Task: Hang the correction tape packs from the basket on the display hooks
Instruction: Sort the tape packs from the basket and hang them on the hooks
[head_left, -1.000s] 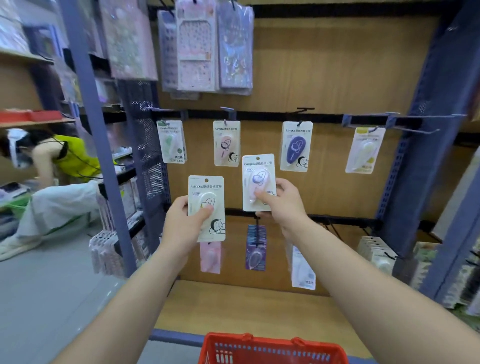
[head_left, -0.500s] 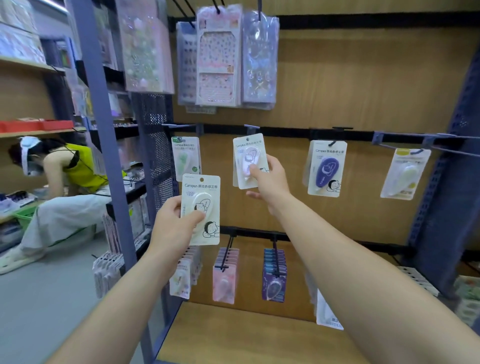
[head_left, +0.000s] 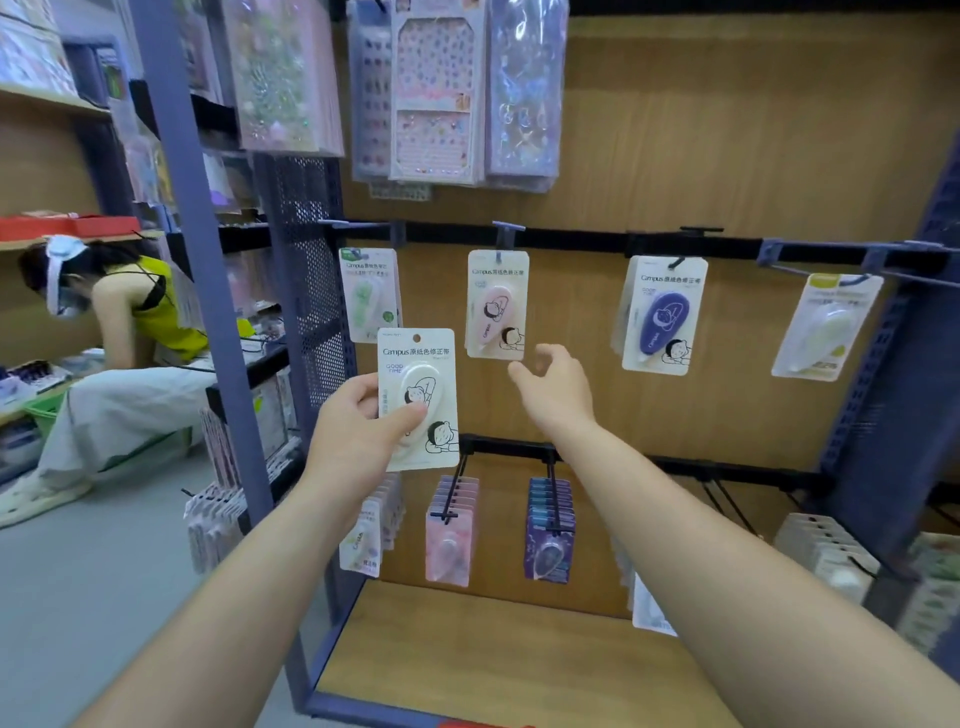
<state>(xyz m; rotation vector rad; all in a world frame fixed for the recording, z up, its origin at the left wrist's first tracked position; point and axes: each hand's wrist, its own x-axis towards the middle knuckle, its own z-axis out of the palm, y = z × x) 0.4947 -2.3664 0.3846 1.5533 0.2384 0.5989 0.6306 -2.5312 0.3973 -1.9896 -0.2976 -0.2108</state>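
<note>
Midway through the hanging, by the look of it. Pinched in the left hand (head_left: 358, 431), thumb across the clear blister and fingers behind the card: a white-carded correction tape pack with a white dispenser (head_left: 418, 400), held upright in front of the wooden back panel (head_left: 727, 156), touching no hook. Hung along the upper black rail (head_left: 571, 240), left to right: a green-dispenser pack (head_left: 369, 293), a pink-dispenser pack (head_left: 497, 304), a purple-dispenser pack (head_left: 662, 314), a pale yellow pack (head_left: 826, 327). Just below the pink pack, the right hand (head_left: 558, 389): empty, fingers loosely spread, touching nothing.

Next, most likely: hanging the white pack. Cannot tell from here which hook is meant for it. Calls for raising the card, lining the small round hole at its top with a hook tip, then sliding it back along the wire, card kept square. Possibly easier after a pass to the free right hand.
</note>
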